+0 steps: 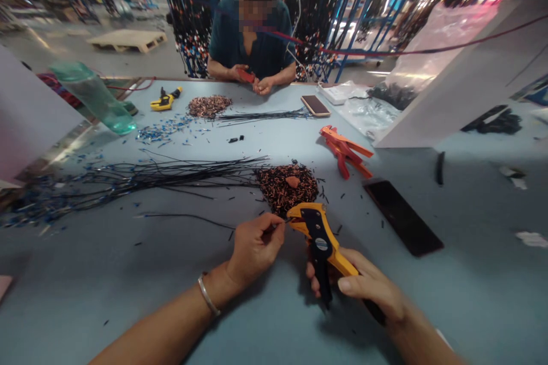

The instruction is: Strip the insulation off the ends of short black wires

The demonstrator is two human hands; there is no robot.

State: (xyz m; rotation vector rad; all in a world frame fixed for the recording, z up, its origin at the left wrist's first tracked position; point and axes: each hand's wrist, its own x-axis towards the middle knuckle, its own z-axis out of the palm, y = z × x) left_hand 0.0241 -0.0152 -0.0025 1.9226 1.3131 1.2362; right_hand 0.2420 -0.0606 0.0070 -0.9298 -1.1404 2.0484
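Observation:
Between the fingertips of my left hand (257,242) is pinched the end of a thin black wire (192,217), which trails left over the table to a small blue tip. My right hand (368,285) is wrapped around the handles of a yellow and black wire stripper (319,234). The stripper's jaws point left and meet the wire end at my left fingertips; whether they are closed on it I cannot tell. Just beyond the jaws lies a heap of short black and copper-coloured scraps (285,191). Leftward from the heap runs a bundle of black wires (171,174) with blue tips.
Red-orange pliers (342,151) and a dark phone (405,217) lie to the right. Across the table (171,296) a person (252,34) holds a red tool. Near them are another scrap heap (209,106), a yellow stripper (165,100), a second phone (315,105) and a green bottle (94,97).

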